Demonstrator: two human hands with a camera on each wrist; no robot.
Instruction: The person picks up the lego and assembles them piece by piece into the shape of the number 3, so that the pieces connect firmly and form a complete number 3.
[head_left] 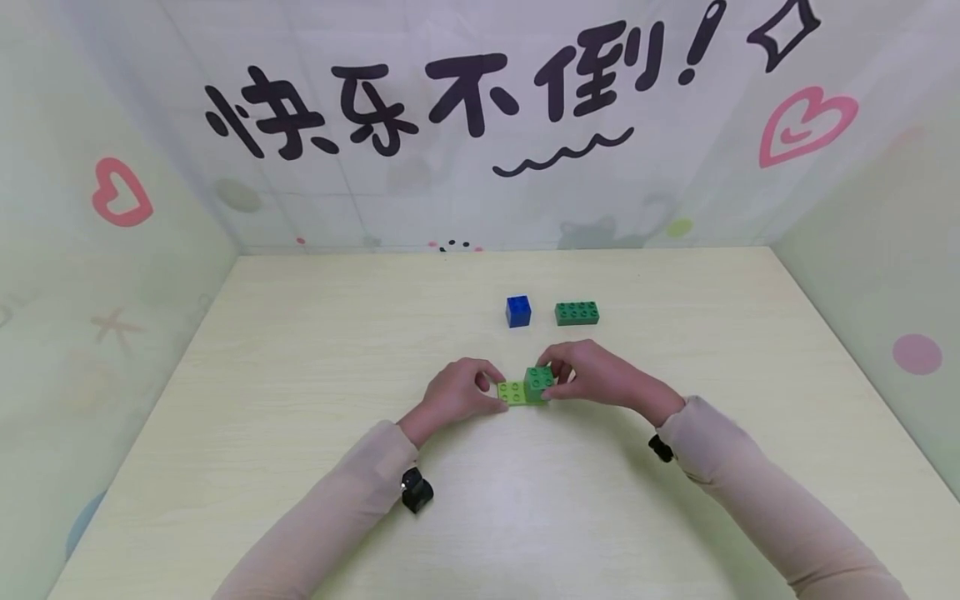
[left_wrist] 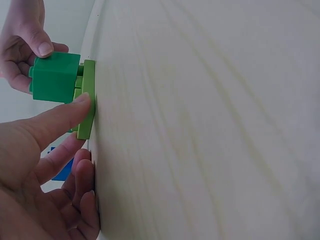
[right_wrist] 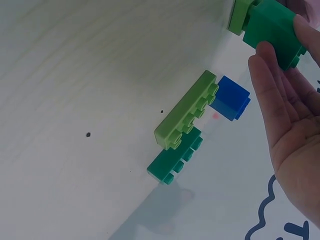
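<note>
The green brick (head_left: 536, 385) hides part of the lime plate (head_left: 512, 393).

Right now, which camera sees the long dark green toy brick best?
The head view: the long dark green toy brick is uncovered there, with all eight top studs showing. In the right wrist view, a long lime-green toy brick partly hides it. In the left wrist view, I can't make it out.

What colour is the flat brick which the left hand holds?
The flat brick is lime green, clearest in the head view.
</note>
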